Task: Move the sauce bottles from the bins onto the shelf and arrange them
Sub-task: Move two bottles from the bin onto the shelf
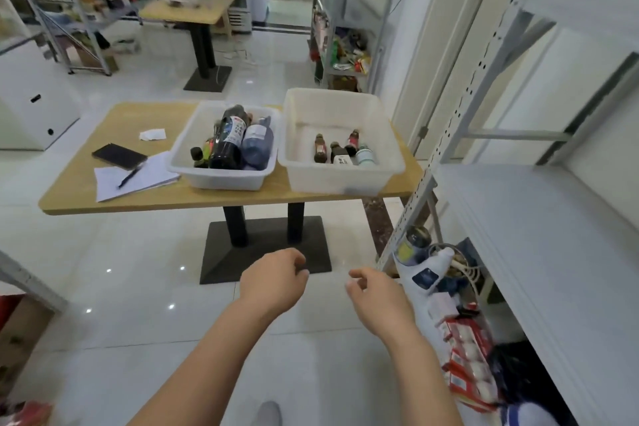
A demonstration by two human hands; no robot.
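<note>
Two white bins stand side by side on a wooden table (103,197). The left bin (221,180) holds a big dark sauce bottle (228,140), a bluish bottle (257,145) and smaller ones. The right bin (345,180) holds several small sauce bottles (340,150). A white metal shelf (539,235) stands at the right, its board bare. My left hand (273,282) and my right hand (375,292) hang in front of the table, well short of the bins, both empty with fingers loosely curled.
On the table's left lie a black phone (119,156), papers with a pen (129,176) and a crumpled slip. Under the shelf sit a detergent bottle (427,270), a jar and red packages (466,360). A person sits at a far table.
</note>
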